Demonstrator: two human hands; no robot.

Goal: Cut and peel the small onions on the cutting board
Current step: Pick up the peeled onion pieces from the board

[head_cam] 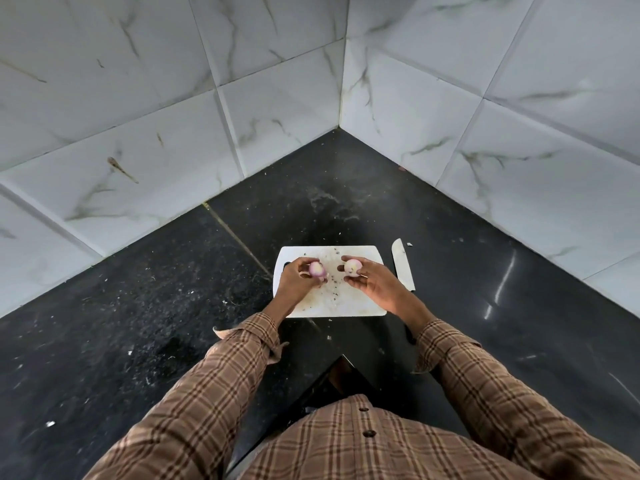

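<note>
A white cutting board (349, 304) lies on the black counter, speckled with small bits of onion skin. Over its left half my left hand (296, 280) holds a small pinkish onion piece (317, 269) between thumb and fingertips. Over the right half my right hand (372, 282) grips a second pale onion piece (353, 266) the same way. Both pieces look peeled, with purple tinges. A knife (402, 265) lies flat on the counter just right of the board, blade pointing away from me, touched by neither hand.
The black granite counter (173, 306) fills an inner corner between two marble-tiled walls (138, 116). Small scraps of peel are scattered over the counter. The counter's front corner (343, 356) points at my body.
</note>
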